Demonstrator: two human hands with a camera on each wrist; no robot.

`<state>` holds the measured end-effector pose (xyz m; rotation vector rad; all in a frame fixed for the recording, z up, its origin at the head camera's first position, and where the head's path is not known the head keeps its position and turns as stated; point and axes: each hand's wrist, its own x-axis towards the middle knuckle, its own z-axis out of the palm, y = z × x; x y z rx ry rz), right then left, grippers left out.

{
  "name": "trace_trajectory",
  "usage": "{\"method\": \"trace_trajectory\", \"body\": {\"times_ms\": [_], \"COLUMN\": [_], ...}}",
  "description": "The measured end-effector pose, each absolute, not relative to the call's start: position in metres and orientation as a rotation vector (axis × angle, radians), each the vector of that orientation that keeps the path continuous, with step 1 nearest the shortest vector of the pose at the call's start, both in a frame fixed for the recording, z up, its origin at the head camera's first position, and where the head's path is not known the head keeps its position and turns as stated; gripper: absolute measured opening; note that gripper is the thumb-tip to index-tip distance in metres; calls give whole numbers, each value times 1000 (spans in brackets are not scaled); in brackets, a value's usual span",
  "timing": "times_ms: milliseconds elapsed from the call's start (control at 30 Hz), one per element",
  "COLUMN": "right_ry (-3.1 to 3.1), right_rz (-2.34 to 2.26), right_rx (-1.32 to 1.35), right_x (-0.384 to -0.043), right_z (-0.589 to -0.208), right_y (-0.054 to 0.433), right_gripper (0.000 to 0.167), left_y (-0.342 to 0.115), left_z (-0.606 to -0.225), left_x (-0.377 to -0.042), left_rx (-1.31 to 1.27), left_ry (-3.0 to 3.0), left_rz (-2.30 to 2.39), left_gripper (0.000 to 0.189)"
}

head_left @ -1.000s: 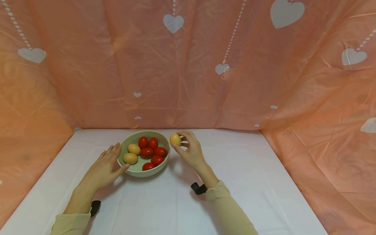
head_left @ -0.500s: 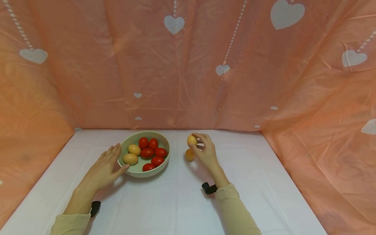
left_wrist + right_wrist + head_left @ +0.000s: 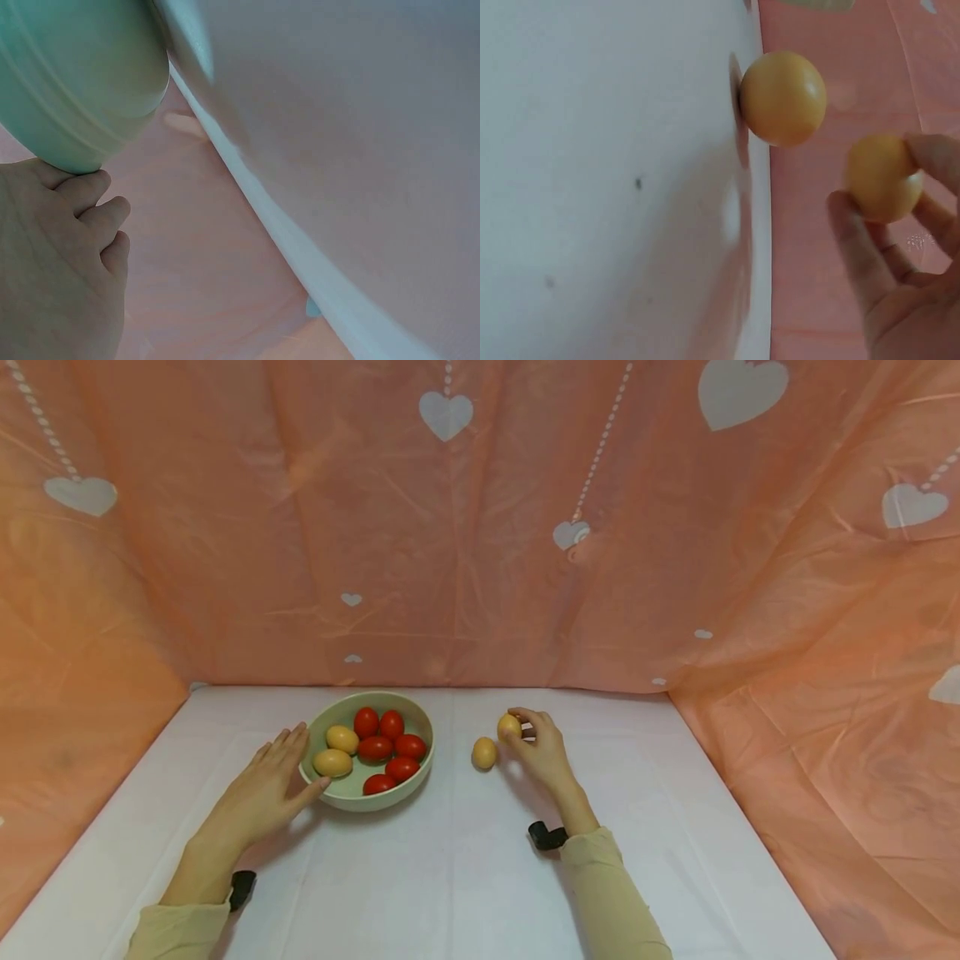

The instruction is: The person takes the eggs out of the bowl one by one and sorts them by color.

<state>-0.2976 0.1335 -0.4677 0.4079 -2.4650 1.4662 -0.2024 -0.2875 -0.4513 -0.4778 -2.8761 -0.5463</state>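
My right hand [image 3: 542,750] pinches a small yellow tomato [image 3: 509,727] between thumb and fingertips. In the right wrist view this held tomato [image 3: 883,178] appears raised off the table. Another yellow tomato [image 3: 484,753] lies on the table, just left of the held one. A pale green bowl [image 3: 367,805] stands to the left, with several red tomatoes [image 3: 376,749] and two yellow ones [image 3: 333,763] inside. My left hand [image 3: 258,797] rests against the bowl's left side, fingers straight and thumb near the front rim. In the left wrist view its fingertips touch the bowl's outer wall [image 3: 82,82].
A white cloth covers the table [image 3: 390,885]. Behind it and along both sides hang orange-pink curtains [image 3: 480,610] printed with white hearts. A black wrist camera [image 3: 546,836] sits at the right wrist, and another [image 3: 242,890] at the left.
My right hand has carried the yellow tomato rightward from beside the bowl and lowered it slightly. The yellow tomato on the table has come into view. My left hand and the bowl stay put.
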Motion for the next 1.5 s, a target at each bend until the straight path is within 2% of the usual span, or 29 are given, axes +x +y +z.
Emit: {"method": "trace_trajectory", "body": {"times_ms": [367, 1500], "right_ry": [-2665, -2833], "right_rz": [1382, 1206], "right_rx": [299, 306], "right_x": [-297, -295], "right_z": [-473, -475], "right_y": [137, 136], "right_gripper": [37, 41], "left_y": [-288, -289], "left_z": [-451, -452], "left_x": [-203, -203], "left_rx": [-476, -476], "left_ry": [-2876, -2878], "left_rz": [-552, -553], "left_gripper": [91, 90]}}
